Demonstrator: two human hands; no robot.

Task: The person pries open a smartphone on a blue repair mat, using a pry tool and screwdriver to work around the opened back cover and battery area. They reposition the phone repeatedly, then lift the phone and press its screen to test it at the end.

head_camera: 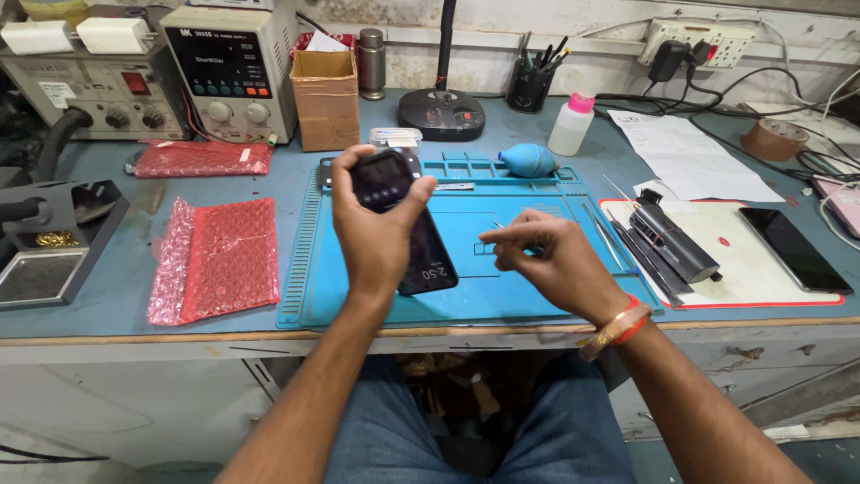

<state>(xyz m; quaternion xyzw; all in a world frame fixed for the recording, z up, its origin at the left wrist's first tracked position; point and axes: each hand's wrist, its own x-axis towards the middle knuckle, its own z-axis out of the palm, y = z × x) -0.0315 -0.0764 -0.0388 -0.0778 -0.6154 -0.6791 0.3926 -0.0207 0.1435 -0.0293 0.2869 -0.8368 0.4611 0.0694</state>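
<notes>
My left hand (pixel 376 237) is wrapped around a dark phone (pixel 403 220), its grip closed on the upper part so that the phone tilts up off the blue mat (pixel 528 300) — only the lower end, screen lit, seems to rest near the mat's middle. My right hand (pixel 551 260) hovers just beside it, over the mat, thumb and forefinger pressed together. They may be pinching some tiny part, but I cannot tell what, if anything, sits between them; it is too small to see.

I judge this as the middle of bench work on the phone: one hand steadying it, the other handling something fine. The next move calls for a steady left hold and precise, light work from the right fingertips close to the phone's edge.

Around me on the desk: a blue air blower (pixel 527 159) at the mat's far edge, tweezers (pixel 609 237) along its right side, a black roll of tools (pixel 674 240) on a white pad, a second phone (pixel 794 249) lying flat beyond it, and pink bubble wrap (pixel 218 260) to the left.
</notes>
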